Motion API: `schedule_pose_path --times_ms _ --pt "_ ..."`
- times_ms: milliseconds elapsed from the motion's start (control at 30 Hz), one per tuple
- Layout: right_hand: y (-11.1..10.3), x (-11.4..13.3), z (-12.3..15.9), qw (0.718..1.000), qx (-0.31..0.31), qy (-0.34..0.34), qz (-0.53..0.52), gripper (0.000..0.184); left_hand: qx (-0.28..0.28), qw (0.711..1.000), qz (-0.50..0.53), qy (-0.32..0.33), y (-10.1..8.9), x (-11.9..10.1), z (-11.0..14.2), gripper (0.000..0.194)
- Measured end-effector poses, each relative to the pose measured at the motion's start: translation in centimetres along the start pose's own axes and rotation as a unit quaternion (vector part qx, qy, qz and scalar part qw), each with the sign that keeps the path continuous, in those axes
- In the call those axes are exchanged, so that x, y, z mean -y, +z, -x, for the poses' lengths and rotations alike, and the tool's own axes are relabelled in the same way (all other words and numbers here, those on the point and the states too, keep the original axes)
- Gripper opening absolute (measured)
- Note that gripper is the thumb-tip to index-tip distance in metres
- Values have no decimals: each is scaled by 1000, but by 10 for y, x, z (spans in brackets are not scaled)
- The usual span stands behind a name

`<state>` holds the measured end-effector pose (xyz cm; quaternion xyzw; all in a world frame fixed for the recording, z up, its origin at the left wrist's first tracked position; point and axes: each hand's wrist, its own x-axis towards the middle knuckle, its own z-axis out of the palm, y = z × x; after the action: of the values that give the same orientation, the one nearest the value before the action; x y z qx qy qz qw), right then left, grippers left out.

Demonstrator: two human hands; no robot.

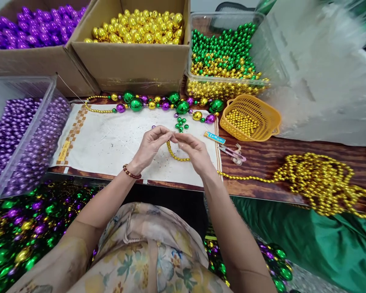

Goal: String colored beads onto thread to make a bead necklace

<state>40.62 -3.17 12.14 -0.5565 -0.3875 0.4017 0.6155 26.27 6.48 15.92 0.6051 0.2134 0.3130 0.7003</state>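
Left hand (152, 145) and right hand (193, 149) meet above a white cloth (110, 140) on the dark wood-grain worktop (253, 156). Both grips closed, pinching the tip of a thin strand of round, shiny gold beads (179, 159); fine detail hidden by fingers. Tip points far; strand bows near, passes beneath the right hand, then its long axis runs rightward, slanting slightly nearer, into a tangled gold bead heap (320, 181). Loose glossy green beads (180, 125) just beyond the fingertips. Chunky green, gold and purple bead string (165, 106) lies left-to-right, farther off.
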Motion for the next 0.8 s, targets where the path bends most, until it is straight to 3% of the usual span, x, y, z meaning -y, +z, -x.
schedule_pose_path --times_ms 167,300,433,533,600,700,800 --pt "32 5 -5 998 33 -48 8 25 -31 999 17 38 -5 -18 -9 15" --pt "42 12 -12 997 45 -50 37 21 -39 998 16 37 -15 -32 -17 17" --pt "43 29 -14 987 49 -58 144 22 -15 993 -109 41 -26 -43 -22 15" --pt "43 43 -12 941 -12 -138 308 13 45 954 -288 70 -32 -49 -24 11" --pt "42 46 -11 910 -37 -165 378 10 110 934 -338 40 -35 -53 -25 13" --pt "36 44 -8 893 -20 -169 416 13 218 936 -272 -52 -39 -57 -27 19" --pt "28 40 -5 895 17 -166 414 17 270 933 -203 -123 -42 -60 -28 17"
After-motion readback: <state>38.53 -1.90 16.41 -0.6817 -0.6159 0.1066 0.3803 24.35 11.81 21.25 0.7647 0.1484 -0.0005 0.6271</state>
